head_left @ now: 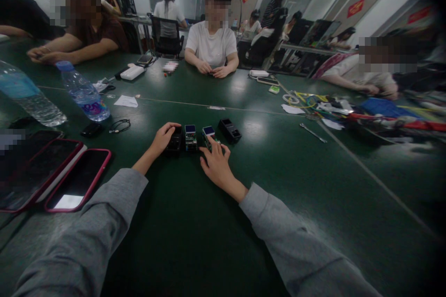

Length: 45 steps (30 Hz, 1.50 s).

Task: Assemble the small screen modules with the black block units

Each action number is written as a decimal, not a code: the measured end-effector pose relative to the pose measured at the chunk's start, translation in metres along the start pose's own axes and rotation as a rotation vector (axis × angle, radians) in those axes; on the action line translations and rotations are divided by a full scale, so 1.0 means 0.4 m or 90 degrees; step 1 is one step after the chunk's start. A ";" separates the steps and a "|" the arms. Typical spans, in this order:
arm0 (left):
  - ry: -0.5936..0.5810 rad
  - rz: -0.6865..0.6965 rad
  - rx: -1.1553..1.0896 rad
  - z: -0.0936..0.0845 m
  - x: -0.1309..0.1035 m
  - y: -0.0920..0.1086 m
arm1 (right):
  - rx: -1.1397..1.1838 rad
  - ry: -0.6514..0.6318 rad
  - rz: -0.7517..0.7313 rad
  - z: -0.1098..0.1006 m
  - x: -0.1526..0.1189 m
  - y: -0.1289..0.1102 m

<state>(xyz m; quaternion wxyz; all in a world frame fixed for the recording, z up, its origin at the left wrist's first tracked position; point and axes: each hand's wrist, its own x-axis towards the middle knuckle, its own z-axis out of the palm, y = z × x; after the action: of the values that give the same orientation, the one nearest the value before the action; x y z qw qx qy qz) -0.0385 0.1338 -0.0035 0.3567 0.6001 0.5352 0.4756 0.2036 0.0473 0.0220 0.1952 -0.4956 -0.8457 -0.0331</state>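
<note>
Four small modules sit in a short row on the green table (313,204), in front of the person and near the middle of the head view. From left to right: a black case (174,141), a board with a blue screen (190,137), a second board (208,135) with a blue screen, and another black case (230,129) lying a little apart and turned at an angle.

The left hand (162,138) rests on the left black case, fingers curled over its top and side; it seems to grip the case, but how firmly I cannot tell. The right hand (218,163) lies flat on the table with fingers spread and relaxed, holding nothing; its fingertips (211,143) touch the near edge of the second board. Both arms wear grey sleeves.

At the left edge lie two phones in red cases (78,181), screens up. Behind them lie two water bottles (83,93) on their sides, and a small black cable (119,125) is near. To the right there is a wrench (312,132) and a heap of coloured wires (313,102). Other people sit across the table, their hands resting on it, well apart from the modules.
</note>
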 end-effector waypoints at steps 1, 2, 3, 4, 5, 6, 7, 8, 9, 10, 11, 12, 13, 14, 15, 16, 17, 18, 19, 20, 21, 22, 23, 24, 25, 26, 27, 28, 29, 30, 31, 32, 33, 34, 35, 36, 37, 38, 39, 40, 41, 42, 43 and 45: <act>0.000 0.001 -0.002 0.000 0.001 -0.001 | -0.002 0.001 0.001 0.000 0.000 -0.001; 0.000 0.002 -0.003 0.000 0.001 -0.002 | -0.004 0.001 0.002 0.000 0.000 -0.001; 0.001 0.003 -0.003 0.001 0.001 -0.003 | -0.005 0.002 0.002 0.000 0.001 -0.002; 0.001 0.004 -0.001 0.001 0.001 -0.003 | -0.005 0.003 0.002 0.000 0.000 -0.002; 0.001 0.005 0.001 0.001 0.001 -0.003 | -0.004 0.004 0.001 0.000 0.000 -0.002; 0.002 0.006 0.003 0.001 0.001 -0.003 | -0.003 0.005 0.000 0.000 0.000 -0.001; 0.002 0.006 0.003 0.001 0.000 -0.002 | -0.002 0.006 -0.001 0.001 0.000 -0.001; 0.002 0.006 0.002 0.000 -0.001 -0.001 | -0.002 0.008 -0.002 0.001 -0.001 0.000; 0.000 0.005 0.001 0.000 -0.001 0.000 | -0.003 0.008 -0.003 0.001 -0.001 0.000; -0.001 0.003 -0.001 0.000 -0.002 0.001 | -0.003 0.008 -0.004 0.001 -0.001 0.001; -0.001 0.000 -0.004 0.000 -0.003 0.002 | -0.002 0.007 -0.004 0.001 -0.001 0.001; 0.000 -0.002 -0.006 0.000 -0.003 0.003 | -0.001 0.006 -0.005 0.000 -0.001 0.001; 0.001 -0.004 -0.009 0.000 -0.004 0.004 | 0.001 0.005 -0.005 -0.001 -0.001 0.001; 0.001 -0.005 -0.012 0.001 -0.004 0.004 | 0.003 0.002 -0.006 -0.002 -0.001 0.001; 0.002 -0.005 -0.013 0.001 -0.004 0.005 | 0.004 0.000 -0.006 -0.003 -0.001 0.001; 0.001 -0.006 -0.013 0.001 -0.004 0.005 | 0.002 -0.001 -0.006 -0.003 -0.001 0.000; 0.000 -0.007 -0.012 0.001 -0.005 0.006 | -0.001 -0.002 -0.005 -0.004 -0.001 0.000; -0.001 -0.006 -0.010 0.001 -0.005 0.006 | -0.004 -0.002 -0.004 -0.004 -0.001 0.000; -0.001 -0.005 -0.008 0.001 -0.005 0.006 | -0.006 -0.003 -0.003 -0.004 -0.001 0.000; 0.000 -0.003 -0.008 0.001 -0.005 0.006 | -0.008 -0.002 -0.002 -0.004 -0.001 0.000; 0.001 -0.001 -0.007 0.001 -0.005 0.006 | -0.007 -0.003 -0.003 -0.004 -0.001 0.000; 0.003 0.000 -0.008 0.000 -0.006 0.006 | -0.006 -0.004 -0.004 -0.003 -0.001 0.000; 0.003 0.001 -0.007 0.000 -0.006 0.006 | -0.004 -0.004 -0.004 -0.003 -0.002 0.001; 0.004 0.001 -0.007 0.000 -0.005 0.006 | -0.002 -0.004 -0.005 -0.003 -0.002 0.001; 0.006 0.001 -0.006 0.000 -0.005 0.006 | -0.002 -0.003 -0.005 -0.003 -0.002 0.001; 0.005 0.001 -0.005 0.000 -0.005 0.006 | -0.002 -0.003 -0.006 -0.003 -0.002 0.001; 0.004 0.002 -0.004 0.000 -0.004 0.006 | -0.003 -0.002 -0.006 -0.002 -0.002 0.001; 0.004 0.004 -0.004 0.000 -0.003 0.006 | -0.006 0.000 -0.005 -0.002 -0.001 0.001; 0.004 0.005 -0.003 0.000 -0.003 0.006 | -0.008 0.000 -0.004 -0.001 -0.001 0.000; 0.004 0.007 -0.003 0.001 -0.002 0.006 | -0.011 0.001 -0.004 -0.001 0.000 0.000; 0.004 0.008 -0.001 0.001 -0.001 0.006 | -0.013 0.002 -0.003 0.000 0.000 -0.001; 0.005 0.008 0.000 0.001 -0.001 0.006 | -0.015 0.003 -0.003 0.000 0.000 -0.001; 0.006 0.007 0.000 0.001 -0.001 0.006 | -0.016 0.003 -0.002 0.001 0.001 -0.001; 0.005 0.005 0.001 0.001 -0.002 0.006 | -0.017 0.003 -0.002 0.001 0.001 -0.002; 0.004 0.003 0.001 0.001 -0.002 0.006 | -0.017 0.002 -0.002 0.001 0.001 -0.002; 0.004 0.001 0.001 0.001 -0.003 0.006 | -0.016 0.002 -0.002 0.001 0.000 -0.001; 0.003 0.001 0.001 0.000 -0.003 0.006 | -0.015 0.001 -0.003 0.001 0.000 -0.001; 0.002 0.002 0.001 0.000 -0.004 0.006 | -0.013 0.001 -0.004 0.002 0.000 -0.001; 0.002 0.004 0.003 -0.001 -0.004 0.006 | -0.012 0.002 -0.004 0.002 0.000 0.000; 0.002 0.006 0.004 -0.001 -0.004 0.006 | -0.011 0.002 -0.004 0.002 -0.001 0.000; 0.004 0.007 0.006 -0.001 -0.004 0.006 | -0.011 0.000 -0.005 0.003 -0.001 0.001; 0.005 0.008 0.007 -0.001 -0.004 0.007 | -0.011 -0.001 -0.006 0.003 -0.001 0.002; 0.004 0.009 0.009 -0.001 -0.004 0.008 | -0.011 -0.002 -0.007 0.004 -0.001 0.002; 0.005 0.006 0.011 -0.001 -0.003 0.009 | -0.007 -0.001 -0.008 0.003 -0.002 0.002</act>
<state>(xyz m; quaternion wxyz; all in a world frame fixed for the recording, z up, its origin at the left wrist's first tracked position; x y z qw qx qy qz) -0.0379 0.1318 -0.0001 0.3470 0.6041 0.5377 0.4749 0.2043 0.0475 0.0203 0.1912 -0.4917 -0.8487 -0.0386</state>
